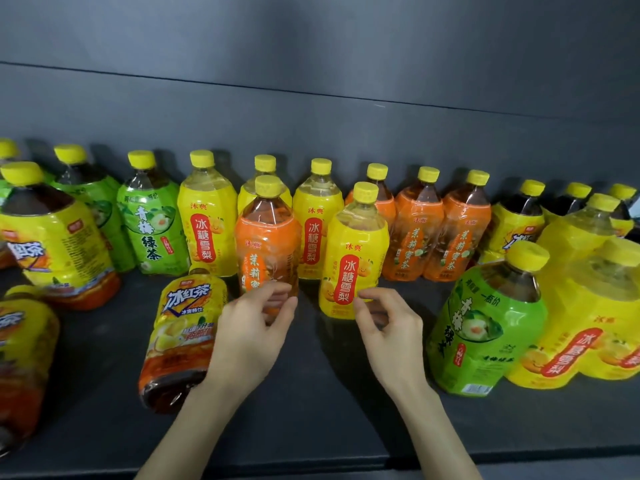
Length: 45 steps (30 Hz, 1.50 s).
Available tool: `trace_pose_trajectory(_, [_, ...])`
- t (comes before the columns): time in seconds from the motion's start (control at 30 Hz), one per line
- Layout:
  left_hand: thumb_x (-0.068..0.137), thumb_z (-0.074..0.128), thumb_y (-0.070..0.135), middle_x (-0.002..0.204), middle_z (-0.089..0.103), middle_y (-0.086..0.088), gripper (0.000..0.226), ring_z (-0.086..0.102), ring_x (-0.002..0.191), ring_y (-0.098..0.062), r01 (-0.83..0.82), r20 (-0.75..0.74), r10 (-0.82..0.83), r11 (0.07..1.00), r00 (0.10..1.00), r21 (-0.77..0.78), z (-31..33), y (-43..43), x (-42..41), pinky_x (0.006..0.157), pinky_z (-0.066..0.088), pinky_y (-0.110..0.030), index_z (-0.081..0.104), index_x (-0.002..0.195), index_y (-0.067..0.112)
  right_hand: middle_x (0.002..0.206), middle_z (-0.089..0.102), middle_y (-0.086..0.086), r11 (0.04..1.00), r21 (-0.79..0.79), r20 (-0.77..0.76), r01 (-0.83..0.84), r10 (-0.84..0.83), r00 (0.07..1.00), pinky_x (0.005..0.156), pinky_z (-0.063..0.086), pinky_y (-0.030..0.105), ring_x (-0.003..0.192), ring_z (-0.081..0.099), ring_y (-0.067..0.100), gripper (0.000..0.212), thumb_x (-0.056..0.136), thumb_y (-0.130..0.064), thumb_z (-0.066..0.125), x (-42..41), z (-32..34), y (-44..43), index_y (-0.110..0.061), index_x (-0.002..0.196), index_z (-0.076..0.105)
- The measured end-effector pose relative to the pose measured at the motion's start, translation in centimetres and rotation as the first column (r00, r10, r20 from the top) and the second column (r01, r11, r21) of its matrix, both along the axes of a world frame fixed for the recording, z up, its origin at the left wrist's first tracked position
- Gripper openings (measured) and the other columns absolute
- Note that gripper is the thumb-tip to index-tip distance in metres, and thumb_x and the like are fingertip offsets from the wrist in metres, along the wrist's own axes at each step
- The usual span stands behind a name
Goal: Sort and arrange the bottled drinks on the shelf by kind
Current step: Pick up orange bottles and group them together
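Near the middle of the dark shelf (311, 403), an upright orange-labelled bottle (268, 244) is gripped low by the left hand (252, 327), fingers curled round it. Just beside it, an upright yellow-labelled bottle (356, 258), yellow-capped likewise, is pinched at its base by the right hand (388, 327).

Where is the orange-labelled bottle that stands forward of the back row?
The orange-labelled bottle stands left of centre in the head view, at the left hand, between the tilted iced-tea bottle and the forward yellow-labelled bottle.
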<state>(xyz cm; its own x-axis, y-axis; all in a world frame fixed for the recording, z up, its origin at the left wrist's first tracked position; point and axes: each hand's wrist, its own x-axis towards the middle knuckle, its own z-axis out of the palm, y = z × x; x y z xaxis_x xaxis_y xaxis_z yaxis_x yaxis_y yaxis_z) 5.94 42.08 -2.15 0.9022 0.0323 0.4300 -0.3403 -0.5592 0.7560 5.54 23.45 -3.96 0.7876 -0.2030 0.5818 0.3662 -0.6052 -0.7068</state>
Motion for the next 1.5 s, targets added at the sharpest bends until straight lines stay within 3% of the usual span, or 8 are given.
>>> trace_pose_trajectory(0.17, [0.087, 0.065, 0.025, 0.086, 0.067, 0.018, 0.011, 0.065, 0.084, 0.003, -0.148, 0.085, 0.151, 0.988, 0.985, -0.036, 1.7, 5.2, -1.3, 0.075, 0.050, -0.011, 0.069, 0.097, 0.021, 0.092, 0.065, -0.009, 0.995, 0.019, -0.038, -0.099, 0.100, 0.994, 0.069, 0.049, 0.009, 0.087, 0.062, 0.001, 0.009, 0.089, -0.014, 0.066, -0.3, 1.0, 4.0, -0.015, 0.098, 0.070])
trace_pose_trajectory(0.27, [0.087, 0.065, 0.023, 0.092, 0.071, 0.007, 0.015, 0.067, 0.089, -0.011, -0.230, 0.048, 0.232, 0.972, 0.971, -0.039, 1.2, 8.4, -1.3, 0.082, 0.054, -0.034, 0.069, 0.100, 0.017, 0.092, 0.067, -0.011, 0.982, 0.046, -0.064, -0.185, 0.187, 0.980, 0.072, 0.048, 0.007, 0.089, 0.061, -0.004, 0.009, 0.090, -0.015, 0.066, -0.4, 0.9, 7.3, -0.017, 0.098, 0.070])
trace_pose_trajectory(0.37, [0.087, 0.065, 0.028, 0.100, 0.069, 0.000, 0.022, 0.064, 0.095, -0.016, -0.254, -0.040, 0.253, 0.966, 0.967, -0.036, -0.1, 11.2, -1.1, 0.082, 0.052, -0.034, 0.066, 0.106, 0.016, 0.093, 0.069, -0.009, 0.972, 0.072, -0.124, -0.225, 0.233, 0.965, 0.075, 0.053, 0.017, 0.086, 0.064, 0.000, 0.010, 0.090, -0.018, 0.066, -0.4, 0.2, 10.7, -0.017, 0.099, 0.069])
trace_pose_trajectory(0.6, [0.091, 0.056, 0.042, 0.129, 0.057, -0.007, 0.052, 0.052, 0.106, -0.012, -0.219, -0.391, 0.129, 0.956, 0.911, -0.194, -2.0, 15.0, 0.9, 0.089, 0.041, -0.026, 0.050, 0.131, 0.009, 0.094, 0.069, -0.011, 0.969, 0.224, -0.375, -0.101, 0.182, 0.909, 0.082, 0.056, 0.034, 0.088, 0.065, 0.004, 0.020, 0.087, -0.043, 0.065, -0.1, -1.1, 16.8, -0.027, 0.098, 0.065])
trace_pose_trajectory(0.8, [0.090, 0.046, 0.060, 0.112, 0.065, -0.003, 0.060, 0.063, 0.102, -0.019, -0.158, -0.588, -0.097, 0.917, 0.803, -0.366, -3.2, 14.5, 1.5, 0.095, 0.049, -0.040, 0.052, 0.128, 0.014, 0.101, 0.071, -0.007, 0.936, 0.349, -0.546, -0.052, 0.248, 0.800, 0.089, 0.054, 0.039, 0.093, 0.068, 0.012, 0.046, 0.078, -0.065, 0.061, -0.7, -2.3, 17.1, -0.031, 0.108, 0.065])
trace_pose_trajectory(1.07, [0.092, 0.050, 0.051, 0.117, 0.064, -0.004, 0.050, 0.065, 0.103, -0.019, -0.092, -0.545, -0.209, 0.876, 0.812, -0.474, -2.6, 14.3, 1.4, 0.093, 0.052, -0.042, 0.051, 0.130, 0.019, 0.107, 0.074, -0.005, 0.819, 0.515, -0.404, -0.253, 0.492, 0.771, 0.086, 0.056, 0.032, 0.100, 0.070, 0.016, 0.040, 0.080, -0.051, 0.067, -0.7, -1.7, 17.2, -0.028, 0.112, 0.069])
trace_pose_trajectory(1.27, [0.092, 0.060, 0.026, 0.104, 0.072, 0.008, 0.032, 0.070, 0.089, -0.005, -0.027, -0.329, -0.265, 0.740, 0.906, -0.672, -0.8, 15.1, 1.5, 0.065, 0.054, -0.017, 0.059, 0.124, 0.019, 0.124, 0.066, -0.005, 0.784, 0.508, -0.248, -0.358, 0.531, 0.811, 0.088, 0.054, 0.026, 0.114, 0.062, 0.013, 0.049, 0.084, -0.025, 0.067, 0.0, -0.9, 17.4, -0.023, 0.131, 0.055])
trace_pose_trajectory(1.5, [0.084, 0.068, 0.009, 0.111, 0.067, 0.010, 0.045, 0.065, 0.100, 0.000, 0.098, -0.135, -0.247, 0.743, 0.959, -0.662, 0.5, 15.6, 2.7, 0.074, 0.053, -0.015, 0.051, 0.124, 0.019, 0.133, 0.059, -0.005, 0.819, 0.432, -0.169, -0.377, 0.484, 0.858, 0.092, 0.053, 0.027, 0.120, 0.058, 0.009, 0.070, 0.082, -0.007, 0.071, 1.5, -1.4, 18.2, -0.024, 0.143, 0.039])
